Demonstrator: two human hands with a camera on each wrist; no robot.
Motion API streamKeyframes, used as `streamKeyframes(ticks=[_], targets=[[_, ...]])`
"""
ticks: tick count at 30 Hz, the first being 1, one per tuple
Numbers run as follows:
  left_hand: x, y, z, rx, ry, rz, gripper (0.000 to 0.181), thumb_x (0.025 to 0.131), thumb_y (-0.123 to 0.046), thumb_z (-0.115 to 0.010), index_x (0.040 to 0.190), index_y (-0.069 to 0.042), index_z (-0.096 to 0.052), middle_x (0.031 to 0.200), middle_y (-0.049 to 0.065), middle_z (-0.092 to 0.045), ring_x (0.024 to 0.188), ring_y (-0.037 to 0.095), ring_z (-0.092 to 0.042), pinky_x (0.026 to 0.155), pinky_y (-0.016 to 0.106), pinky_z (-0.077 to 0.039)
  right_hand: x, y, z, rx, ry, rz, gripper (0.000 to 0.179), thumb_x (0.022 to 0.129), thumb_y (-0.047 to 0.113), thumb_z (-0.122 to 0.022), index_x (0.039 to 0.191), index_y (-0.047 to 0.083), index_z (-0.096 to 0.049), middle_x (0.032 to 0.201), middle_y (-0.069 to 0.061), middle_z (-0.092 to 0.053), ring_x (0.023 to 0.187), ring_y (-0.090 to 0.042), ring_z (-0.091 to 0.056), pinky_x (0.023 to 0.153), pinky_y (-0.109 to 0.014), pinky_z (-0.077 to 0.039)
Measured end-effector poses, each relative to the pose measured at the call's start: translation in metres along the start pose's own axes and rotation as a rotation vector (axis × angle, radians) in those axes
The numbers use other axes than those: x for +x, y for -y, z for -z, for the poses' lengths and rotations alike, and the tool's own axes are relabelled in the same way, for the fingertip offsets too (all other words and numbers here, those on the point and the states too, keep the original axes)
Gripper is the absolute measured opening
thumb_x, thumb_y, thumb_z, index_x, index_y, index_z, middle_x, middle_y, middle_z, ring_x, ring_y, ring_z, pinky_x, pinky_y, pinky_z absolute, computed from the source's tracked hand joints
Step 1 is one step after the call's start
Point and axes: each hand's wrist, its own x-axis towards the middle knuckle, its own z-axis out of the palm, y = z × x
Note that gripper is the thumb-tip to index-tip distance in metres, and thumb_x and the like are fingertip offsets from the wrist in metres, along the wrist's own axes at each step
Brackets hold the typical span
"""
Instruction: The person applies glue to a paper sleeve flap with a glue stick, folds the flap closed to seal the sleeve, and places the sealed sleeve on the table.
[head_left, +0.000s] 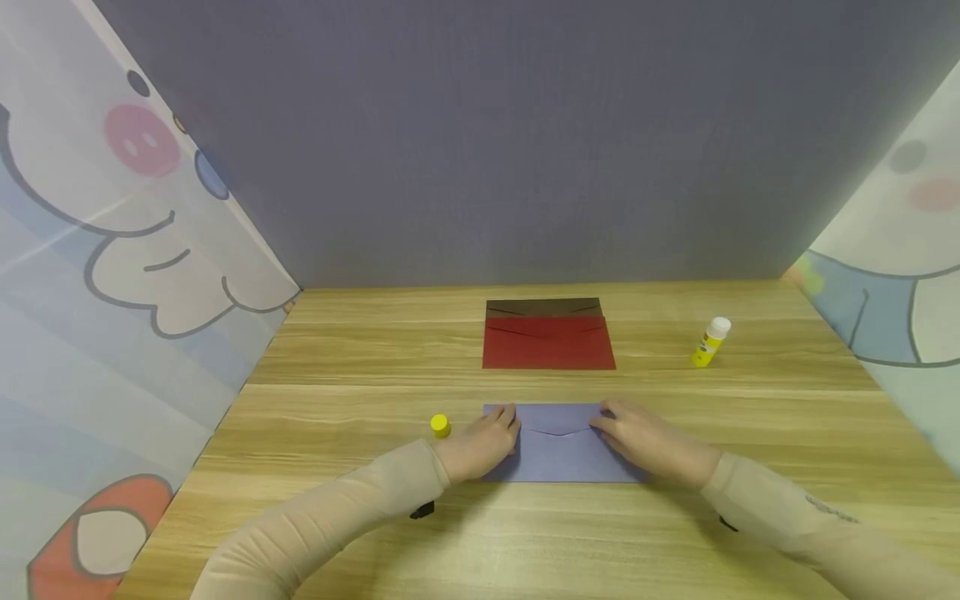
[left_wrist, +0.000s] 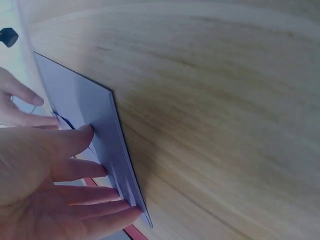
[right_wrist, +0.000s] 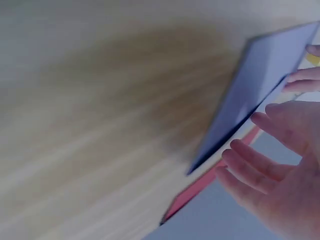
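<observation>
A lavender envelope (head_left: 557, 458) lies on the wooden table with its flap side up. My left hand (head_left: 480, 442) rests on the envelope's left part, with the fingers laid out toward its far left edge. In the left wrist view the fingertips (left_wrist: 131, 214) touch the paper near that edge. At the far right corner, my right hand (head_left: 648, 437) is over the envelope with loosely extended fingers. The right wrist view shows these fingers (right_wrist: 255, 165) beside the flap's edge, holding nothing; whether they touch it I cannot tell.
Beyond the lavender envelope lie a red envelope (head_left: 551, 343) and, partly under it, a black one (head_left: 543, 307). A yellow glue stick (head_left: 708, 343) with a white end stands at the right. A small yellow cap (head_left: 440, 426) sits beside my left hand. A grey panel (head_left: 525, 150) rises behind the table.
</observation>
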Motion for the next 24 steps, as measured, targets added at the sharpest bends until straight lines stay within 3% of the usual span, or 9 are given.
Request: streamKeyframes(ticks=[5, 10, 16, 24], targets=[[0.000, 0.000, 0.000, 0.001, 0.012, 0.005, 0.035, 0.091, -0.012, -0.048, 0.123, 0.001, -0.050, 0.126, 0.019, -0.046, 0.113, 0.026, -0.048, 0.085, 0.027, -0.047, 0.017, 0.009, 0.001, -0.030, 0.042, 0.026, 0.030, 0.076, 0.013, -0.067, 0.102, -0.001, -0.063, 0.099, -0.018, -0.058, 0.090, -0.030, -0.058, 0.077, -0.040, -0.049], [0.000, 0.000, 0.001, 0.023, 0.031, 0.003, 0.035, 0.091, -0.008, -0.048, 0.124, 0.001, -0.049, 0.128, 0.018, -0.045, 0.114, 0.025, -0.047, 0.086, 0.026, -0.046, 0.028, 0.022, -0.003, -0.011, 0.201, 0.072, 0.044, 0.085, 0.025, -0.058, 0.118, -0.002, -0.054, 0.121, -0.019, -0.051, 0.110, -0.032, -0.049, 0.091, -0.044, -0.041], [0.000, -0.001, 0.002, -0.025, 0.045, 0.020, 0.038, 0.093, -0.019, -0.046, 0.125, 0.000, -0.048, 0.130, 0.018, -0.043, 0.116, 0.026, -0.046, 0.088, 0.028, -0.045, 0.036, 0.032, -0.007, 0.075, 0.376, 0.030, 0.056, 0.090, 0.036, -0.047, 0.132, 0.000, -0.038, 0.138, -0.012, -0.036, 0.126, -0.026, -0.033, 0.101, -0.044, -0.029], [0.000, -0.001, 0.003, -0.016, 0.049, 0.023, 0.038, 0.093, -0.020, -0.046, 0.125, 0.000, -0.048, 0.129, 0.018, -0.043, 0.116, 0.025, -0.045, 0.087, 0.027, -0.045, 0.038, 0.034, -0.007, 0.144, 0.455, -0.022, 0.060, 0.091, 0.040, -0.044, 0.135, 0.001, -0.033, 0.142, -0.010, -0.029, 0.129, -0.024, -0.028, 0.103, -0.043, -0.026]])
